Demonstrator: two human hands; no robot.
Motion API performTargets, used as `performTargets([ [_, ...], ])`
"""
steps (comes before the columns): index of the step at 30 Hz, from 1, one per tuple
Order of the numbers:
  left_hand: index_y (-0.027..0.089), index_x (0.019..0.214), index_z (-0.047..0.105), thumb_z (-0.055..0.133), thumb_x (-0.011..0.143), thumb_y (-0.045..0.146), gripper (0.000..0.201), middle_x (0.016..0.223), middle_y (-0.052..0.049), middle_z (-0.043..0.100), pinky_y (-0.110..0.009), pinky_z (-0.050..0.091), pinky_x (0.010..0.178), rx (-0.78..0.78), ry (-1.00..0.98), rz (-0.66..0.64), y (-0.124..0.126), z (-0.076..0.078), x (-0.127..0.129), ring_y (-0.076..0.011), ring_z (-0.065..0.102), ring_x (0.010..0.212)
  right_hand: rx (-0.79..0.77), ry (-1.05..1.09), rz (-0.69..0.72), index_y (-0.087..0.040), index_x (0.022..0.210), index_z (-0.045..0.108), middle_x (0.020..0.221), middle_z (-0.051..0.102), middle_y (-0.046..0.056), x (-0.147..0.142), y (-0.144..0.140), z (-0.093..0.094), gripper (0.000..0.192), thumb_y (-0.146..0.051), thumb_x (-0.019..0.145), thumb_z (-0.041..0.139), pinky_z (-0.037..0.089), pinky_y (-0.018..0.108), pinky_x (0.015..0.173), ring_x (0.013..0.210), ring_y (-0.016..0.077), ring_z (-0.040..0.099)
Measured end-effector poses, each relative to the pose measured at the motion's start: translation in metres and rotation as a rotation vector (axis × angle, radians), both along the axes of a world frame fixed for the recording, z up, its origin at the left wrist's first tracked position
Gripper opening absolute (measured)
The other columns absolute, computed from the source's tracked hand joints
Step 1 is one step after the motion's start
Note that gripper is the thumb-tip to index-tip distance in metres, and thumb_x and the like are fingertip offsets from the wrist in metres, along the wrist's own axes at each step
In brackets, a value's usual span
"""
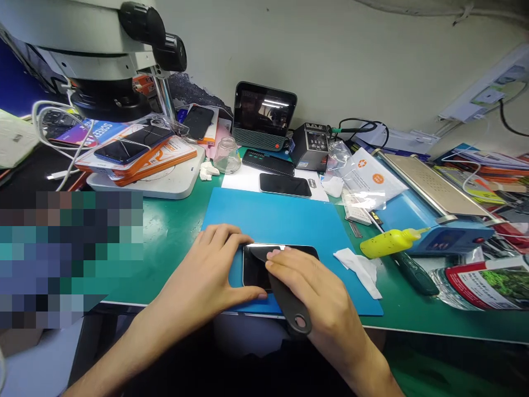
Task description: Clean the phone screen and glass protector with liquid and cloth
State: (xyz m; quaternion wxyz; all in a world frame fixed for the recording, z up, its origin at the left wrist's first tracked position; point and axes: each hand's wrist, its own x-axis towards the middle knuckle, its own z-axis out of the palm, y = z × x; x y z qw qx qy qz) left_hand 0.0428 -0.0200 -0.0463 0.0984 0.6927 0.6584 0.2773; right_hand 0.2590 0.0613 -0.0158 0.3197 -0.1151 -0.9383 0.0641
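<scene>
A black phone [258, 266] lies screen up on a blue mat [285, 220] near the front edge of the bench. My left hand [206, 270] lies flat at the phone's left end, fingers along its far edge and thumb along its near edge, holding it down. My right hand [314, 298] grips a flat black scraper tool [289, 303] with a hole in its handle. Its blade rests on the phone's screen near the far left corner.
A yellow squeeze bottle [388, 242] and a crumpled white wipe [359, 267] lie right of the mat. Another phone [285, 184] rests on white paper behind it. A microscope [111, 60], stacked phone boxes [136, 151], a small screen [263, 116] and a glass jar [227, 156] stand farther back.
</scene>
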Motion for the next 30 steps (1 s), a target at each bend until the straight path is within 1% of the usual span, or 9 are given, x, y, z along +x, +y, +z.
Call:
performTargets([
  [5, 0.023, 0.133, 0.058, 0.092, 0.081, 0.050, 0.068, 0.131, -0.009, 0.061, -0.054, 0.051, 0.104, 0.002, 0.007, 0.005, 0.002, -0.001, 0.000, -0.0342, 0.055, 0.124, -0.037, -0.001, 0.025, -0.014, 0.125, 0.069, 0.120, 0.082, 0.013, 0.003, 0.004, -0.001, 0.023, -0.010, 0.108, 0.054, 0.064, 0.042, 0.110, 0.118, 0.0216, 0.078],
  [9, 0.023, 0.134, 0.058, 0.091, 0.080, 0.054, 0.070, 0.132, -0.010, 0.061, -0.054, 0.051, 0.105, -0.002, 0.013, 0.000, 0.001, -0.001, -0.001, -0.0346, 0.055, 0.125, -0.034, -0.005, 0.025, -0.015, 0.125, 0.069, 0.121, 0.082, 0.013, 0.004, 0.005, -0.003, 0.024, -0.009, 0.107, 0.054, 0.063, 0.045, 0.110, 0.119, 0.0228, 0.077],
  [16, 0.026, 0.136, 0.056, 0.092, 0.080, 0.054, 0.071, 0.133, -0.009, 0.063, -0.053, 0.051, 0.107, 0.013, 0.005, -0.002, 0.001, -0.003, -0.002, -0.0355, 0.057, 0.128, -0.037, -0.004, 0.022, -0.013, 0.122, 0.072, 0.119, 0.082, 0.014, 0.006, 0.011, -0.002, 0.022, -0.012, 0.107, 0.055, 0.063, 0.043, 0.111, 0.117, 0.0233, 0.078],
  [21, 0.027, 0.152, 0.039, 0.094, 0.076, 0.055, 0.098, 0.141, -0.011, 0.063, -0.052, 0.049, 0.110, 0.031, -0.058, -0.006, 0.001, -0.002, -0.001, -0.0353, 0.056, 0.132, 0.013, 0.006, 0.056, -0.014, 0.133, 0.068, 0.124, 0.081, 0.013, 0.024, 0.018, -0.002, 0.036, -0.003, 0.105, 0.048, 0.060, 0.046, 0.115, 0.123, 0.0229, 0.076],
  [22, 0.027, 0.150, 0.040, 0.094, 0.077, 0.055, 0.095, 0.141, -0.010, 0.063, -0.052, 0.049, 0.109, 0.037, -0.071, -0.014, 0.000, -0.001, -0.001, -0.0346, 0.057, 0.131, 0.008, 0.018, 0.060, -0.014, 0.134, 0.068, 0.124, 0.081, 0.012, 0.027, 0.019, -0.003, 0.037, -0.003, 0.104, 0.049, 0.060, 0.047, 0.115, 0.123, 0.0226, 0.076],
  [23, 0.028, 0.146, 0.043, 0.093, 0.079, 0.055, 0.087, 0.140, -0.009, 0.062, -0.051, 0.049, 0.108, 0.041, -0.082, -0.025, -0.001, 0.001, -0.001, -0.0338, 0.057, 0.130, -0.004, 0.021, 0.061, -0.015, 0.134, 0.067, 0.124, 0.081, 0.012, 0.028, 0.020, -0.003, 0.036, -0.004, 0.104, 0.050, 0.060, 0.046, 0.115, 0.123, 0.0222, 0.076],
  [26, 0.029, 0.127, 0.057, 0.082, 0.093, 0.050, 0.048, 0.131, -0.006, 0.061, -0.048, 0.050, 0.105, 0.043, -0.098, -0.034, -0.004, 0.005, -0.001, -0.0306, 0.056, 0.125, -0.038, -0.006, 0.084, -0.017, 0.131, 0.068, 0.123, 0.082, 0.010, 0.024, 0.022, -0.002, 0.031, -0.007, 0.106, 0.052, 0.062, 0.043, 0.112, 0.120, 0.0208, 0.077],
  [28, 0.028, 0.115, 0.063, 0.074, 0.100, 0.045, 0.025, 0.124, -0.006, 0.062, -0.045, 0.050, 0.102, 0.058, -0.093, 0.004, -0.006, 0.005, -0.001, -0.0286, 0.057, 0.120, -0.052, -0.027, 0.095, -0.017, 0.130, 0.069, 0.122, 0.082, 0.010, 0.017, 0.024, 0.001, 0.030, -0.007, 0.107, 0.051, 0.062, 0.042, 0.110, 0.119, 0.0205, 0.077],
  [30, 0.026, 0.108, 0.065, 0.064, 0.107, 0.038, 0.012, 0.118, -0.005, 0.063, -0.044, 0.050, 0.099, 0.085, -0.084, 0.058, -0.008, 0.004, -0.002, -0.0265, 0.059, 0.114, -0.056, -0.042, 0.103, -0.017, 0.128, 0.071, 0.120, 0.082, 0.010, 0.011, 0.027, 0.004, 0.030, -0.008, 0.107, 0.051, 0.064, 0.041, 0.107, 0.116, 0.0209, 0.078],
])
